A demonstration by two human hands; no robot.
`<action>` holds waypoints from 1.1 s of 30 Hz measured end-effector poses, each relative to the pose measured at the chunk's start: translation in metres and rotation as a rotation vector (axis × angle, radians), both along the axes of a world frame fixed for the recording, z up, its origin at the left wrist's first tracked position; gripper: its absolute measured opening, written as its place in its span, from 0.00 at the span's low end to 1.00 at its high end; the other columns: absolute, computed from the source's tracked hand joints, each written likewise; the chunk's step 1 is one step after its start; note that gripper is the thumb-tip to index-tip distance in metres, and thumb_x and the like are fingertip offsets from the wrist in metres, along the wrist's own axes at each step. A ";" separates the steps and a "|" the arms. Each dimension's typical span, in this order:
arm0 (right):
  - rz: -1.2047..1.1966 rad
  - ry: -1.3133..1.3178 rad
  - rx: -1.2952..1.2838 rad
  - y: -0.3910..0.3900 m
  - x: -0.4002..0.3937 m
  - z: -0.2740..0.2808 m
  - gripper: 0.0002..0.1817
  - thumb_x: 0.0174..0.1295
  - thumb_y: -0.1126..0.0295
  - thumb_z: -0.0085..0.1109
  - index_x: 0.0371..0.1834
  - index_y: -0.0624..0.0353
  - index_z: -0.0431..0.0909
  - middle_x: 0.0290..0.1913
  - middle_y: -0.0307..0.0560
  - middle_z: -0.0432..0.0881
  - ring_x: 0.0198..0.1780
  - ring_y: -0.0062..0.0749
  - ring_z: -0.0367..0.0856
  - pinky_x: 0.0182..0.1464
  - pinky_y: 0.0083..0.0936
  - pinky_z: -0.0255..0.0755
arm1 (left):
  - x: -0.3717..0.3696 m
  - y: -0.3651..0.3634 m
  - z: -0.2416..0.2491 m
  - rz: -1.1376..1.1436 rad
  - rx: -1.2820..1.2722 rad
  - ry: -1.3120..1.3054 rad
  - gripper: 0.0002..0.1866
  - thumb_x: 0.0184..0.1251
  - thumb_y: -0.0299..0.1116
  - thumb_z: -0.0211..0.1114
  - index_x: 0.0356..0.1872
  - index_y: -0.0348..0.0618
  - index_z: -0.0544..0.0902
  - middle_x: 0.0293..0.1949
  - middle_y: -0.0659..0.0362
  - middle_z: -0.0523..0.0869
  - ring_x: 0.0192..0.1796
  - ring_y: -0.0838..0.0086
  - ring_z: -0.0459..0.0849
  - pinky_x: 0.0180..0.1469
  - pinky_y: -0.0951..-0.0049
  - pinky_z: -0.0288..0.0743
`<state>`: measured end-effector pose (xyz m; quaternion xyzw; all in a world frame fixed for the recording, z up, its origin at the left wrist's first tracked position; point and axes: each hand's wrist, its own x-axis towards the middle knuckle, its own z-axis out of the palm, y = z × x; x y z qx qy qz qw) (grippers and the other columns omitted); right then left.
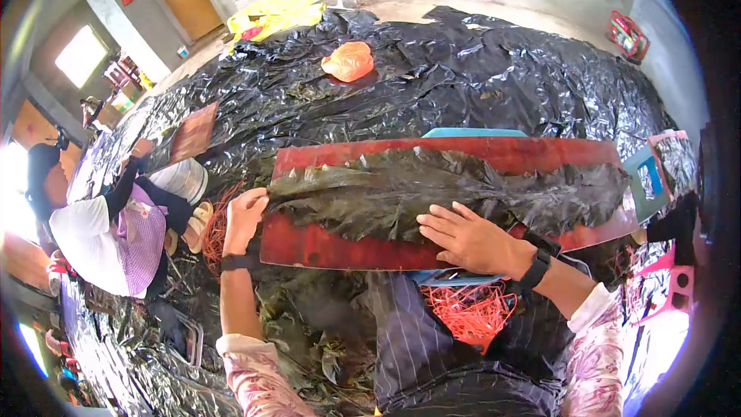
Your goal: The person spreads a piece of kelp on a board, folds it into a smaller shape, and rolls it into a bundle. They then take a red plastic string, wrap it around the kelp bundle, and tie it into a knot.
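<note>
Leaf: long, dark and wrinkled, it lies lengthwise on the red board.
Left hand: its fingers are bent close together at the left end of the leaf; whether they pinch it, I cannot tell.
Right hand: its fingers are stretched, slightly apart, and rest flat on the near edge of the leaf.
Strings: red, heaped on the near side of the board.
Sheet: black plastic, with an orange bag on it.
Co-worker: sitting at the left.
</note>
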<state>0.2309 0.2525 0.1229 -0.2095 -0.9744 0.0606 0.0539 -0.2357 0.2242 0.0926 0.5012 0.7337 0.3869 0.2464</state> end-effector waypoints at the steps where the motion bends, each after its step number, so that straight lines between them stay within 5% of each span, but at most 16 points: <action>1: 0.007 -0.007 -0.001 -0.001 0.002 0.000 0.31 0.64 0.57 0.60 0.68 0.59 0.69 0.74 0.45 0.64 0.76 0.41 0.59 0.74 0.48 0.56 | 0.002 0.001 0.007 -0.010 -0.007 0.002 0.15 0.67 0.32 0.66 0.53 0.39 0.85 0.36 0.63 0.86 0.29 0.83 0.77 0.31 0.78 0.71; 4: 0.011 -0.018 -0.009 -0.001 0.004 0.002 0.32 0.64 0.57 0.61 0.68 0.59 0.69 0.75 0.44 0.64 0.77 0.41 0.58 0.75 0.47 0.54 | 0.002 0.001 0.023 -0.017 -0.002 0.164 0.10 0.67 0.31 0.64 0.42 0.35 0.86 0.32 0.62 0.86 0.25 0.83 0.76 0.27 0.79 0.70; 12: 0.015 -0.036 -0.059 0.007 0.006 0.001 0.32 0.64 0.58 0.60 0.70 0.58 0.67 0.76 0.43 0.61 0.78 0.41 0.55 0.77 0.46 0.49 | -0.021 0.012 0.013 -0.207 -0.088 0.347 0.16 0.62 0.24 0.61 0.52 0.38 0.82 0.34 0.57 0.85 0.35 0.73 0.81 0.41 0.71 0.75; 14: -0.001 -0.045 -0.071 0.006 0.006 -0.001 0.34 0.64 0.57 0.60 0.72 0.57 0.65 0.77 0.43 0.60 0.79 0.40 0.54 0.78 0.46 0.47 | -0.020 0.013 0.008 -0.203 -0.095 0.350 0.16 0.62 0.22 0.61 0.52 0.39 0.82 0.34 0.57 0.84 0.35 0.75 0.79 0.41 0.71 0.75; 16: 0.000 -0.044 -0.071 0.006 0.005 -0.001 0.34 0.65 0.57 0.60 0.72 0.57 0.64 0.77 0.43 0.60 0.79 0.40 0.53 0.78 0.46 0.46 | -0.033 0.021 -0.019 -0.283 0.035 0.050 0.15 0.61 0.22 0.61 0.50 0.38 0.83 0.33 0.57 0.84 0.34 0.76 0.78 0.40 0.72 0.74; 22: -0.001 -0.049 -0.105 0.006 0.008 0.002 0.33 0.66 0.58 0.58 0.72 0.57 0.64 0.77 0.44 0.59 0.79 0.41 0.52 0.78 0.47 0.44 | -0.029 0.005 0.004 -0.100 -0.051 0.208 0.09 0.61 0.24 0.65 0.42 0.33 0.85 0.33 0.57 0.86 0.36 0.77 0.82 0.41 0.74 0.76; 24: -0.002 -0.046 -0.095 0.006 0.007 0.002 0.33 0.65 0.57 0.59 0.72 0.57 0.64 0.77 0.43 0.59 0.79 0.40 0.53 0.78 0.47 0.45 | -0.031 -0.001 0.015 -0.090 -0.021 0.324 0.12 0.63 0.28 0.65 0.46 0.33 0.85 0.35 0.58 0.88 0.34 0.78 0.83 0.36 0.76 0.76; 32: -0.014 -0.080 -0.117 0.006 0.005 0.003 0.34 0.65 0.57 0.59 0.72 0.57 0.64 0.78 0.43 0.58 0.80 0.42 0.51 0.78 0.47 0.45 | -0.028 0.061 0.004 0.050 0.392 0.610 0.15 0.69 0.28 0.61 0.55 0.37 0.81 0.48 0.52 0.87 0.45 0.64 0.86 0.52 0.68 0.76; 33: -0.014 -0.084 -0.117 0.005 0.005 0.002 0.34 0.65 0.57 0.59 0.72 0.57 0.64 0.78 0.43 0.58 0.80 0.42 0.51 0.78 0.47 0.45 | -0.029 0.068 -0.005 0.134 0.222 0.544 0.19 0.70 0.28 0.60 0.61 0.40 0.77 0.50 0.51 0.87 0.49 0.64 0.86 0.54 0.67 0.76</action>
